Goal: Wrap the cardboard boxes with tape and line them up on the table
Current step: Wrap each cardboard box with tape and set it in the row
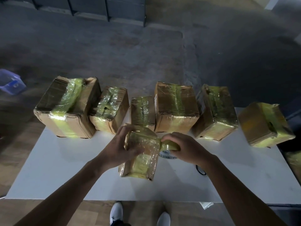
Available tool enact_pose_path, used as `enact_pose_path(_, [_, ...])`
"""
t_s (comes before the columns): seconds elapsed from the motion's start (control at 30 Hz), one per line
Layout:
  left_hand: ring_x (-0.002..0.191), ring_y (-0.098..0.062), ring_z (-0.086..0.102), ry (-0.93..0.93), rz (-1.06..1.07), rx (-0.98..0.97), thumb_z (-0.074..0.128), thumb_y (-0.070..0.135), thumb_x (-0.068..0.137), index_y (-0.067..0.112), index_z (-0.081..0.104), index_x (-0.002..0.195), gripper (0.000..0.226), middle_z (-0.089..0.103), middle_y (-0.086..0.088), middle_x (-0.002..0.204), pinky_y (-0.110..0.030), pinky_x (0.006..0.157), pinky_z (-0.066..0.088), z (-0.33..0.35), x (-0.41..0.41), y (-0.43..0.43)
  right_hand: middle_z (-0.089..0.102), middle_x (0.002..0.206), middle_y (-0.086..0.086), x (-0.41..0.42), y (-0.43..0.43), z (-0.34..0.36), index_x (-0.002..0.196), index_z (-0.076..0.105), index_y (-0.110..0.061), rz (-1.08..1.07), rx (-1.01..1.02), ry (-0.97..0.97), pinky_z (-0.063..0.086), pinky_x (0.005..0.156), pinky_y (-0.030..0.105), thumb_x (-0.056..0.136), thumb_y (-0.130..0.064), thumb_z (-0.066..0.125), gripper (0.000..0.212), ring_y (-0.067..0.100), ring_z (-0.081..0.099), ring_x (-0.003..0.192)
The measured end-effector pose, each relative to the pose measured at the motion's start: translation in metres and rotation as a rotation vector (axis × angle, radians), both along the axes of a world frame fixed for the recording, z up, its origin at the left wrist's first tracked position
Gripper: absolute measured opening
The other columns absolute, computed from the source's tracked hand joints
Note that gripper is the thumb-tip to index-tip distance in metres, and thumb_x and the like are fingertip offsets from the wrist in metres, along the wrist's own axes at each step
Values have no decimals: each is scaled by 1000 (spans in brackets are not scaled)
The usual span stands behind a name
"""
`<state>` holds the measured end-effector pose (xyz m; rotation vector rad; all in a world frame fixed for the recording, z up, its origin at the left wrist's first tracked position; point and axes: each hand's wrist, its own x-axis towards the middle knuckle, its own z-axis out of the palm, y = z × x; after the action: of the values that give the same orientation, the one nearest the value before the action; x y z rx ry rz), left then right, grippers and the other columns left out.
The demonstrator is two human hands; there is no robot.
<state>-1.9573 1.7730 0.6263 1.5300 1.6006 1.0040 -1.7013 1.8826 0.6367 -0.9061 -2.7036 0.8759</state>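
Standing at white table (57, 173), white shoes (116, 212) below its near edge. L hand (120, 145) curled round small taped box (140, 165) at table centre. R hand (184, 145) grips tape roll (169, 145) just beside box's right side, tape strip touching box. Behind: six taped boxes (176, 108) in a row along far edge. Blue bin (10, 82) on floor, far left.
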Motion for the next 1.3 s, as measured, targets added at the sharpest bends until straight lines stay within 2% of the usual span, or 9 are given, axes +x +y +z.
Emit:
enact_pose_path(0.1, [95, -9, 62, 78, 115, -47, 56, 68, 79, 31, 51, 109, 48, 54, 5, 113, -18, 74, 51, 10, 3, 2, 48, 103, -25, -11, -4, 2, 116, 61, -30, 27, 55, 51, 38, 68, 6, 78, -8, 67, 45, -9, 49, 85])
enact_pose_path(0.2, [127, -37, 50, 502, 96, 180, 51, 43, 92, 14, 59, 125, 45, 52, -8, 137, -47, 105, 44, 10, 0, 2, 45, 94, -28, -21, -4, 7, 115, 63, -26, 51, 55, 75, 38, 65, 4, 78, -6, 67, 42, -14, 50, 81])
enact_pose_path(0.3, [127, -35, 51, 751, -132, 421, 46, 22, 95, 11, 64, 125, 37, 62, -7, 130, -50, 101, 46, 11, -2, 7, 49, 95, -21, -27, 1, 11, 115, 65, -25, 59, 67, 84, 38, 64, 6, 79, -6, 67, 41, -12, 51, 81])
enact_pose_path(0.4, [100, -28, 66, 728, -134, 421, 46, 21, 93, 12, 68, 120, 36, 70, -4, 113, -41, 76, 58, 11, -9, 7, 55, 103, -21, -26, 2, 9, 120, 65, -24, 20, -35, 167, 40, 74, 7, 80, -5, 69, 44, -7, 55, 92])
enact_pose_path(0.57, [91, -20, 62, 686, -55, 411, 48, 41, 94, 12, 72, 113, 42, 72, -1, 108, -29, 73, 53, 6, -27, 7, 56, 131, -18, -27, -6, 1, 129, 53, -43, -55, -241, 267, 44, 92, 12, 87, -7, 67, 57, -3, 52, 120])
enact_pose_path(0.8, [89, -12, 52, 619, 6, 438, 43, 46, 98, 12, 73, 106, 46, 72, 2, 104, -17, 78, 41, 0, -31, 8, 49, 103, -46, -20, -8, -13, 121, 44, -61, -109, -59, -6, 44, 70, 12, 74, -51, 56, 50, -7, 58, 89])
enact_pose_path(0.87, [89, -11, 50, 574, 11, 451, 42, 46, 99, 10, 73, 104, 48, 73, 0, 101, -15, 80, 37, 2, -29, 13, 52, 97, -38, -25, -9, -20, 120, 41, -60, -105, -74, -37, 39, 62, 7, 77, -52, 59, 47, -10, 57, 78])
enact_pose_path(1.1, [113, -35, 57, 864, 99, 326, 45, 34, 92, 14, 73, 103, 36, 70, -1, 111, -53, 98, 41, 15, -12, 7, 64, 117, 1, -60, -15, -43, 124, 36, -38, -19, -2, -32, 39, 66, 12, 77, -23, 77, 64, 20, 65, 88])
enact_pose_path(1.3, [121, -35, 54, 922, 112, 38, 36, 66, 86, 30, 66, 113, 54, 69, -1, 112, -67, 100, 31, 24, 10, 6, 65, 116, 3, -63, -16, -47, 130, 42, -30, -18, 40, -42, 26, 60, -2, 76, -23, 79, 66, 18, 65, 89])
